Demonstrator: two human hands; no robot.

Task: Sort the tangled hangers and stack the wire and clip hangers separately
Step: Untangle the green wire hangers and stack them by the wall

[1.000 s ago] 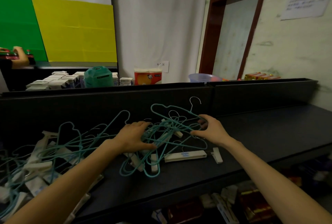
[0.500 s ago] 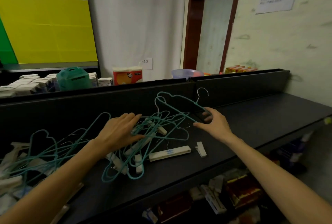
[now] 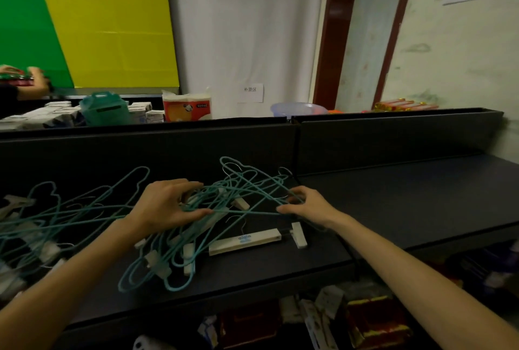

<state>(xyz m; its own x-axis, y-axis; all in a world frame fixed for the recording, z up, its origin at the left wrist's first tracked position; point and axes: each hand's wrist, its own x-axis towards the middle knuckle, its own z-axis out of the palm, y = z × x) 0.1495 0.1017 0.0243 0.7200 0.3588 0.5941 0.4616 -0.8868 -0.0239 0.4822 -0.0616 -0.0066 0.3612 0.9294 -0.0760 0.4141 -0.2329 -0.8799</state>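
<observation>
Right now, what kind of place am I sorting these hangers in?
Probably a small shop's stockroom: boxed goods and a tissue pack sit behind the dark counter, and packaged stock fills the shelf beneath.

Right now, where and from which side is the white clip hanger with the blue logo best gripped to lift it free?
Probably mid-bar on the white clip hanger, pinched from above across its long edges. It lies flat on the dark shelf, its right half clear of the teal wire hangers that both hands are on. The left end sits against their loops, so draw it rightward.
</observation>
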